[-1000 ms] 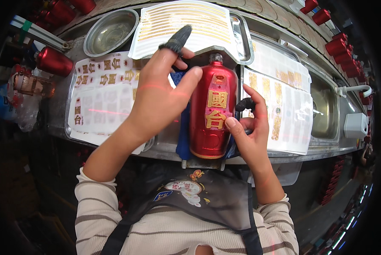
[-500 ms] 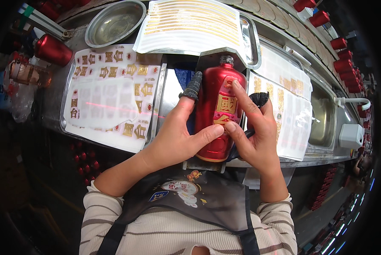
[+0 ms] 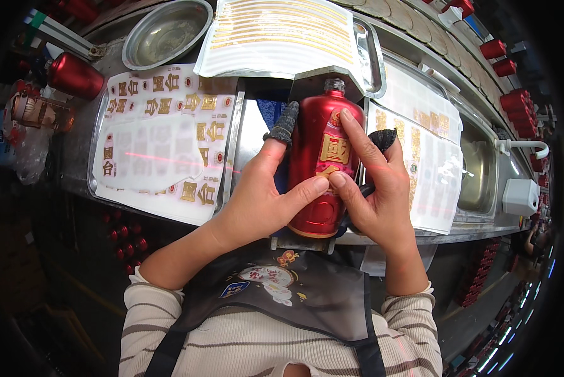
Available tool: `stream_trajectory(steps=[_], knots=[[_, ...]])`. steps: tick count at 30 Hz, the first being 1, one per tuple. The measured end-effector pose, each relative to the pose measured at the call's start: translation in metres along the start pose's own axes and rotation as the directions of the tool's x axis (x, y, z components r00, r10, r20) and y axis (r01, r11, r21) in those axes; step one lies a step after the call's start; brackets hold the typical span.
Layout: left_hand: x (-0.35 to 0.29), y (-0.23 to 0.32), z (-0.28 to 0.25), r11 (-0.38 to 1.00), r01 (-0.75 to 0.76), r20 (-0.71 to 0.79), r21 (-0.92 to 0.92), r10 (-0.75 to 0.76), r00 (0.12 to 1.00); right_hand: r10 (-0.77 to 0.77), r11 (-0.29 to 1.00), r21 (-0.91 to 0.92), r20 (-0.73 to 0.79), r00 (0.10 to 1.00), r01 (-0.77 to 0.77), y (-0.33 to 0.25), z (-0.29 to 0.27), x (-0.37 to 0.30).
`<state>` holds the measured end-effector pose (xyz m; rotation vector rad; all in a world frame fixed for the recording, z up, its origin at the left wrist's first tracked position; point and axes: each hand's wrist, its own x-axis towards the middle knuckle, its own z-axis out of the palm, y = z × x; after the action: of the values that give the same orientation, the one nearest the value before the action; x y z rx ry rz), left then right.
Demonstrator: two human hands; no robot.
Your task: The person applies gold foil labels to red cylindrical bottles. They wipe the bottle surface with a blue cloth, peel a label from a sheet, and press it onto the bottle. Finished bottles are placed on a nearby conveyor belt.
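A glossy red bottle (image 3: 308,141) leans in a metal holder in front of me, its dark neck pointing away. On its front lies a gold-and-pink decal (image 3: 334,151) with large gold characters. My left hand (image 3: 257,188) is closed around the bottle's left side, its thumb pressing the decal's lower part. A black cover sits on its index finger. From the right, my right hand (image 3: 382,195) grips the bottle; its index fingertip presses near the decal's top, and its thumb touches the lower part beside my left thumb. Black covers show on other right fingers.
Decal sheets (image 3: 153,88) lie on a tray at left, more sheets (image 3: 436,182) at right. Gold-striped sheets (image 3: 282,31) stand behind the bottle, beside a metal bowl (image 3: 167,34). Another red bottle (image 3: 76,75) is far left. A sink (image 3: 480,182) and white container (image 3: 519,199) sit at right.
My right index fingertip has slid slightly upward along the decal. Both thumbs stay pressed on its lower part, moved very slightly. The bottle stays in the holder.
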<state>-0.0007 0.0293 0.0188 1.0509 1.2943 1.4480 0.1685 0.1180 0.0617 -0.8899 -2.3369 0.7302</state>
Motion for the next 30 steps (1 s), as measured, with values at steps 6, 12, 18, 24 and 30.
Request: stream_trajectory(steps=[6,12,18,24,30], knots=[[-0.002,-0.004,-0.002,0.994,0.031,-0.004,0.104,-0.031,1.0,0.022,1.0,-0.002,0.01,1.0,-0.022,0.0,0.0,0.0],[-0.003,-0.007,0.001,0.997,0.017,-0.026,0.081,-0.015,1.0,0.016,1.0,0.0,0.002,1.0,-0.016,-0.001,-0.001,0.0],[-0.002,-0.003,0.001,0.997,0.02,-0.005,0.069,-0.02,1.0,0.01,1.0,0.001,0.022,1.0,-0.01,-0.003,-0.003,0.001],[0.0,0.015,-0.005,0.984,0.175,0.172,-0.017,-0.17,0.97,-0.018,1.0,0.023,0.025,1.0,0.017,0.001,-0.005,-0.001],[0.013,0.02,-0.002,0.982,0.159,0.055,-0.098,-0.155,0.986,0.331,0.902,0.284,0.025,0.943,-0.325,0.001,-0.004,0.0]])
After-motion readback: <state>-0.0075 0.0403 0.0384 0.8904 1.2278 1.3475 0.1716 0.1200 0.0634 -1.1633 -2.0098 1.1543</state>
